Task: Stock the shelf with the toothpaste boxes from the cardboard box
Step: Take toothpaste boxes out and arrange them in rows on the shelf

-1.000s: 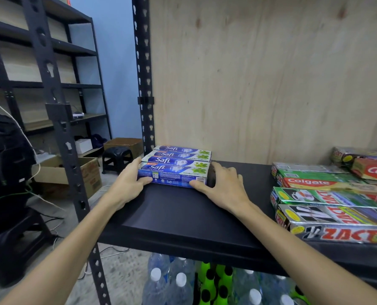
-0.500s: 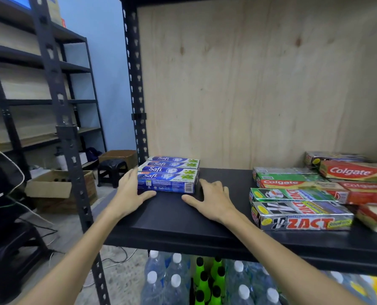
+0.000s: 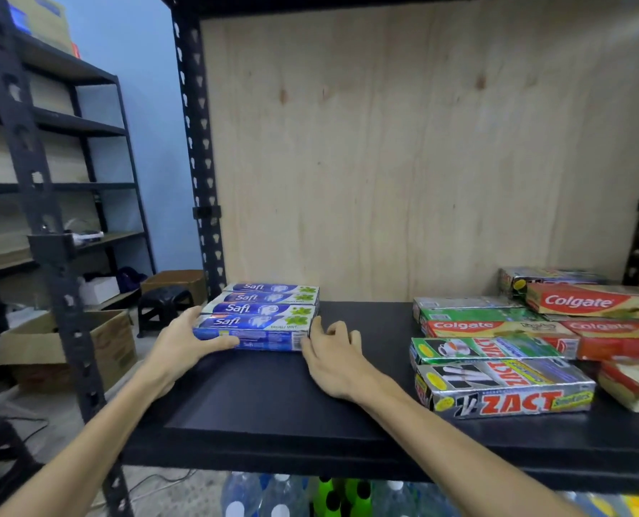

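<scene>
Both hands sit at the blue stack, one at each end. Her or his left hand (image 3: 183, 343) cups the left end of the Safi boxes (image 3: 263, 315), thumb laid along the front face, fingers wrapped behind the corner. At three o'clock from the stack, the right hand (image 3: 334, 352) lies palm down on the black shelf (image 3: 273, 401), fingers loosely spread and the fingertips just touching the stack's right end; it presses more than it grips.

Compared with a second ago, the right hand has slid back off the end of the stack and flattened onto the shelf board, while the left has hardly shifted. The stack itself stays at the shelf's back left corner, beside the upright post (image 3: 198, 162), four packs showing. I'd judge the squaring-up is about finished and the hands are coming away, so this batch counts as stocked.

Well apart at three o'clock lie the Colgate boxes (image 3: 496, 324) and the Zact boxes (image 3: 504, 389). Down at nine o'clock, on the floor behind the rack, stands an open cardboard box (image 3: 98, 345); whether more toothpaste waits in it I cannot tell from here.
</scene>
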A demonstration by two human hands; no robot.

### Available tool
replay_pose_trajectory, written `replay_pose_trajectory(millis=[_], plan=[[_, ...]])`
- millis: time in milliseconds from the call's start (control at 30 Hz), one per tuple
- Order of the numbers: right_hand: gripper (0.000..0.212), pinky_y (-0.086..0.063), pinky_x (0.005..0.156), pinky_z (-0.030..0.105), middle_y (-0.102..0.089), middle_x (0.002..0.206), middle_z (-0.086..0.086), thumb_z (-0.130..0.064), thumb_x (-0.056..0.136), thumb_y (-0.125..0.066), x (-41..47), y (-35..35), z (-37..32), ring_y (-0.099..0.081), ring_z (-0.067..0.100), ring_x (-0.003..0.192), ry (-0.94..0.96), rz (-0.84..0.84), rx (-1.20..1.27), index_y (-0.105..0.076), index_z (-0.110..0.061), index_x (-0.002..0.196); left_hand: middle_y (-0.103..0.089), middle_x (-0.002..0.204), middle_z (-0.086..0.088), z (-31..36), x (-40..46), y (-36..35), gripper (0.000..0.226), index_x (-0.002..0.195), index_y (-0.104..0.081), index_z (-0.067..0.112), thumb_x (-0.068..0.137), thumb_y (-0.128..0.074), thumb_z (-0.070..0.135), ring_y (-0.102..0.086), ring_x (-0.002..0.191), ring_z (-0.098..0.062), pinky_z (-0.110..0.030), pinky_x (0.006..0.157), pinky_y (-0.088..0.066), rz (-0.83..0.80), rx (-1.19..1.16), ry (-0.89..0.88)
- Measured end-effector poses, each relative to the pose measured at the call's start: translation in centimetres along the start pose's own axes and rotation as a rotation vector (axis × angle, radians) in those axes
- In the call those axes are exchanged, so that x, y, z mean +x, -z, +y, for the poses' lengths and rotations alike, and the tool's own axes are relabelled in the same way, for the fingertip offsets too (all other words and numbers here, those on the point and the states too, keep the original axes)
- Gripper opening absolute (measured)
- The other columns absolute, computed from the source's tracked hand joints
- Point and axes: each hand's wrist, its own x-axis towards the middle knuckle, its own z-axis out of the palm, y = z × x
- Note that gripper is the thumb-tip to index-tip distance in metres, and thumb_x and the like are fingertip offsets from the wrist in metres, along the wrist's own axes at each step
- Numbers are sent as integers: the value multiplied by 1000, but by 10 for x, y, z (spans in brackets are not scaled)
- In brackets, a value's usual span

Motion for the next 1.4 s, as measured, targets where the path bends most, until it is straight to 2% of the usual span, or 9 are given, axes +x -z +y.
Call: replay_pose_trajectory(millis=[233,333,467,667,833,967,1067,1200,1400], plan=[[62,-26,102,41,-46,129,15,-44,107,-23,0,-4,3,-32,29,117,41,51,29,-17,-6,157,-58,138,-4,-1,-3,-3,96,147,-44,13,67,-91,36,-54,109,-15,-30,90,-40,11,-5,-60],[74,-30,102,43,-49,125,14,-58,102,-29,2,-6,4,-36,31,116,82,157,76,-8,-15,158,-42,154,-2,1,-5,-2,112,153,-33,15,63,-92,44,-47,133,-20,-36,105,-40,9,2,-58],[70,-33,98,40,-54,125,9,-61,99,-37,-5,-2,4,-37,27,109,99,296,137,-20,-20,152,-37,156,-4,6,-14,0,124,153,-33,15,54,-89,64,-33,143,-22,-43,116,-31,34,85,-155],[70,-29,88,32,-58,129,-1,-65,96,-41,-36,12,0,-39,23,113,120,437,197,-22,-30,153,-52,141,2,29,-48,0,91,145,-43,22,70,-82,55,-39,135,-15,-35,108,-36,131,43,-285],[54,-37,96,32,-49,125,-16,-49,100,-53,-85,37,-7,-36,16,122,177,518,371,-36,-32,148,-54,130,15,57,-91,-24,71,140,-47,28,79,-80,45,-42,129,-6,-26,101,-35,174,-53,-356],[61,-44,100,37,-52,131,-6,-54,97,-52,-100,62,10,-40,19,125,162,573,298,-34,-32,151,-57,127,14,86,-106,-59,58,133,-50,29,83,-78,39,-47,127,-8,-32,106,-40,145,-139,-400],[55,-40,100,39,-63,131,-2,-40,99,-55,-99,94,44,-41,20,123,133,622,145,-41,-19,149,-58,126,11,112,-101,-85,47,128,-55,27,86,-75,34,-50,122,-10,-31,104,-40,120,-128,-448],[45,-36,100,42,-68,128,9,-27,100,-51,-85,136,113,-45,31,122,-54,548,-40,-49,-14,143,-61,121,11,137,-81,-118,35,123,-60,25,90,-71,30,-56,117,-9,-32,103,-43,40,-82,-496],[47,-30,112,47,-54,141,18,-30,102,-45,-45,174,188,-34,39,137,-243,283,-170,-43,-17,147,-63,122,15,158,-44,-167,35,126,-63,25,93,-67,34,-57,116,-2,-35,103,-47,-79,-54,-507]])
